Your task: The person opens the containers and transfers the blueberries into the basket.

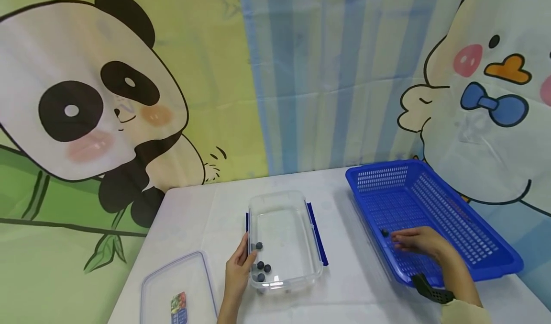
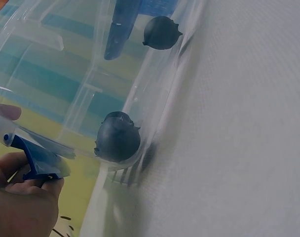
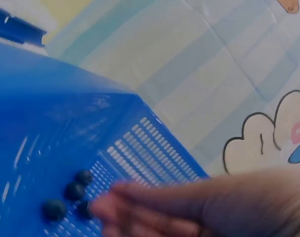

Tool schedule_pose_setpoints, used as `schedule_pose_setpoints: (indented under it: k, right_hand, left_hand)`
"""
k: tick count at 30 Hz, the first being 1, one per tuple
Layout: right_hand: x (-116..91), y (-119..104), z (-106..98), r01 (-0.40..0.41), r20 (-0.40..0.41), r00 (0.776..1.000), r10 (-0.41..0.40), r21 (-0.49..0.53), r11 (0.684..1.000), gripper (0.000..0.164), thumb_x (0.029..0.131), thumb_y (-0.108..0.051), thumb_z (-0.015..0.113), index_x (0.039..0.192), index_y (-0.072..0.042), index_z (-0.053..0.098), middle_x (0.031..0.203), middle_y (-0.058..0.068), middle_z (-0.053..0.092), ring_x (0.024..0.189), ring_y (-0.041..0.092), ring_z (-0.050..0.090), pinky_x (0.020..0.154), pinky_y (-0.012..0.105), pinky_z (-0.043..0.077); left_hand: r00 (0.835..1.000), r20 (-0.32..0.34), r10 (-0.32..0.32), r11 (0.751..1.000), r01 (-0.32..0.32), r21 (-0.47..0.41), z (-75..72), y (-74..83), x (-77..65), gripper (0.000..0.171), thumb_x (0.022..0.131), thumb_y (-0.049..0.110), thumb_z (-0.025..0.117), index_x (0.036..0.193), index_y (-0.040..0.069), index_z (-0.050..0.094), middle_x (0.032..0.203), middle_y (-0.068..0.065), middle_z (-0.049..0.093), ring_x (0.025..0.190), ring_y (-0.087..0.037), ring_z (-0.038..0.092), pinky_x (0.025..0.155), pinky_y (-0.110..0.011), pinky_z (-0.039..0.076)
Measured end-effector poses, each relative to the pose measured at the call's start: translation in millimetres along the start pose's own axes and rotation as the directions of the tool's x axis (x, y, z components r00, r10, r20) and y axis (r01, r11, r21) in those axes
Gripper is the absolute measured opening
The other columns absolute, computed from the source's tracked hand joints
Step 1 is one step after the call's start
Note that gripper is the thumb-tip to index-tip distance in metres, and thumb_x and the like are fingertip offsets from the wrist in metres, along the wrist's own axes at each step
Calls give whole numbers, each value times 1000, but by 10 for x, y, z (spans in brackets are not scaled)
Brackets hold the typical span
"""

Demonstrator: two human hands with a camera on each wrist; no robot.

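Observation:
In the head view my left hand (image 1: 239,268) grips the left side of a clear plastic box (image 1: 287,238), thumb over its rim. Several dark blueberries (image 1: 267,268) lie in the box's near left corner; the left wrist view shows a blueberry (image 2: 118,138) through its clear wall, with a blue side latch (image 2: 39,155) by my fingers. My right hand (image 1: 419,241) reaches into a blue perforated basket (image 1: 430,204), fingers fairly straight. Several blueberries (image 3: 75,191) rest in the basket, one right at my fingertips (image 3: 103,207), which are blurred in the right wrist view.
A clear lid (image 1: 172,278) with a bluish rim and a colourful sticker lies left of the box on the white table (image 1: 215,209). Another blue latch (image 1: 317,235) sticks out along the box's right side. Behind the table hangs a printed curtain (image 1: 318,75).

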State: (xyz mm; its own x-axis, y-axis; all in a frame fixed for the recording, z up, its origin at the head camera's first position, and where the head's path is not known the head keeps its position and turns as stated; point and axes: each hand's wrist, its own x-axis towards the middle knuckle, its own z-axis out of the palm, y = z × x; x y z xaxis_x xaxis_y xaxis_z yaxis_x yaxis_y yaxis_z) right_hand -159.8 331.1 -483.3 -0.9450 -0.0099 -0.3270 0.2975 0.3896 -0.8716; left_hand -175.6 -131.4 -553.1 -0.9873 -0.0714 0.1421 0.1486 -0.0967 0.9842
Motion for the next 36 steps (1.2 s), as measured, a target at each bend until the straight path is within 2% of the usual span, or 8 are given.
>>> schedule_pose_setpoints:
  k: [7,11,14,18,22,28,31,36]
  right_hand:
    - [-192,-392,3,136,-47,989,-137,-9,991,48,96,-25,51,128,10,47,120,22,58,100,24,62,84,32,53]
    - [-322,-729,185,246,-103,963,-250,-47,968,48,94,-29,54,127,6,51,117,18,60,94,15,64,83,28,53]
    - [-354,-937,430,300,-92,948,-304,-59,952,45,92,-31,56,123,3,57,113,16,63,92,14,65,88,36,51]
    - [-258,-1114,844,348,66,934,-352,60,936,41,89,-27,62,117,3,61,109,17,64,92,22,65,88,42,50]
    - [-34,-1195,1270,324,301,876,-377,211,922,34,89,-18,63,113,6,62,106,17,65,92,28,64,86,39,52]
    - [294,-1318,1861,332,485,799,-356,138,933,24,87,-12,64,104,4,67,96,13,69,85,25,66,79,37,55]
    - [389,-1342,2106,354,493,807,-325,37,934,18,84,-9,66,97,4,70,87,13,70,77,24,67,72,35,57]
    - [457,-1259,2385,300,462,858,-222,-101,948,7,79,-1,70,84,3,72,73,10,69,67,23,66,66,39,57]
  left_hand:
    - [1000,8,9,1000,-9,-2,0,-10,-10,55,87,0,61,137,-1,38,145,-14,31,133,-23,26,100,-16,29]
    - [1000,-4,14,1000,-14,12,-11,-28,-9,55,87,1,61,137,-1,39,145,-16,31,132,-25,27,99,-16,30]
    - [1000,-11,11,1000,-11,28,-3,-30,-5,55,87,1,61,137,0,40,145,-17,31,132,-25,28,99,-16,31]
    - [1000,-14,6,999,-6,37,9,-31,5,54,87,2,61,137,3,41,145,-14,32,132,-23,29,99,-16,30]
    - [1000,-9,-6,999,6,40,8,-39,14,54,88,2,60,138,6,41,145,-11,32,132,-22,29,100,-17,29]
    - [1000,13,12,1000,-12,19,14,-14,8,55,89,2,59,139,1,37,146,-14,29,133,-25,26,100,-18,28]
    - [1000,17,18,1000,-19,25,13,-12,11,55,89,3,59,139,2,37,146,-14,29,132,-25,26,100,-19,29]
    - [1000,17,4,1000,-4,19,8,-9,12,54,89,3,59,139,4,39,145,-10,32,132,-22,28,101,-18,29]
